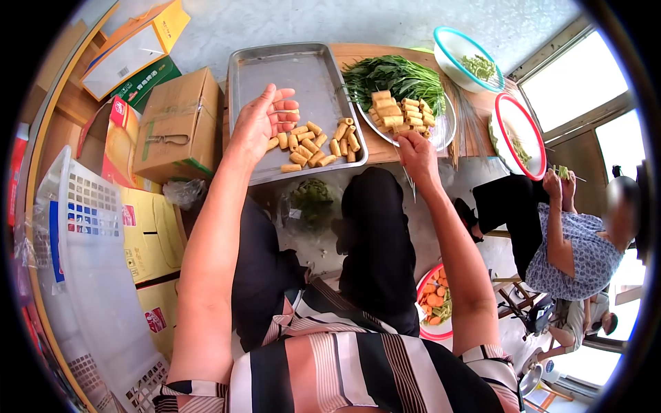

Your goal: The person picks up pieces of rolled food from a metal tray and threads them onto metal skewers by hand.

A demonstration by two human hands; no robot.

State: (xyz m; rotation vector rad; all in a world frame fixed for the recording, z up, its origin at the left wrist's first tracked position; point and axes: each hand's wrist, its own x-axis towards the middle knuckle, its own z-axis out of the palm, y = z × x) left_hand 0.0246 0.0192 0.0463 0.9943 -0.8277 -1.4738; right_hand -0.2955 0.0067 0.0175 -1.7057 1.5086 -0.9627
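Observation:
Over the tray's left side, my left hand (260,124) is raised with its fingers curled. A light tan sliver, apparently a short roll, shows between those fingers, most of it hidden. Below it on the metal tray (282,65) lie several loose tan rolls (306,143), which look like tofu-skin rolls. My right hand (418,153) is closed at the plate's near edge, pinching thin skewers (413,187) whose ends stick out under the hand. Rows of rolls (399,112) sit just beyond its fingers, on the white plate (449,131). How many skewers I hold is unclear.
Long green leafy vegetables (396,81) lie behind the rolls, beside loose bare sticks (469,127). Farther right stand a blue-rimmed basin (451,51) and a red-rimmed basin (508,110). Cardboard boxes (175,131) and a white crate (93,268) line the left. A seated co-worker (571,241) handles greens.

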